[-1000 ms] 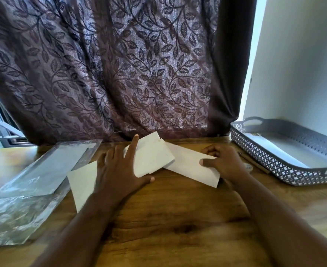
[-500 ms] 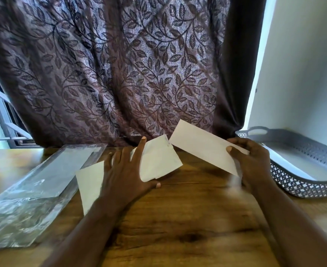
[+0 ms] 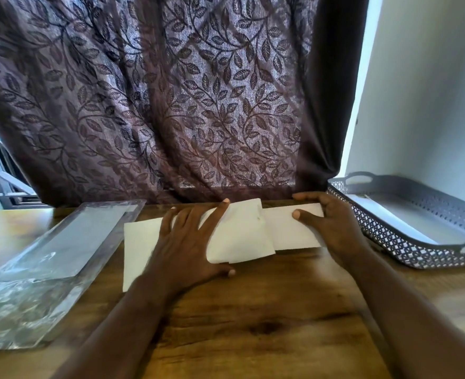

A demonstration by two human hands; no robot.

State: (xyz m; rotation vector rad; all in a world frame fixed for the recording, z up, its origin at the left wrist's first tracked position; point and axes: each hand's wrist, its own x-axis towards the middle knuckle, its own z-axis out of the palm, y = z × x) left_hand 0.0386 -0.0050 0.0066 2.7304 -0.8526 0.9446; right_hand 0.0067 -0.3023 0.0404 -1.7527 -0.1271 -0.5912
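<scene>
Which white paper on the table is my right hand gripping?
The plain sheet on the right, pinched by the right hand; the open-flapped envelope lies pressed flat under the left hand.

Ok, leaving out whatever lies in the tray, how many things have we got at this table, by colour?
White paper: 2, the flapped piece under the left hand and the long piece pinched by the right hand
Clear plastic packet: 1
Grey tray: 1
Total: 4
</scene>
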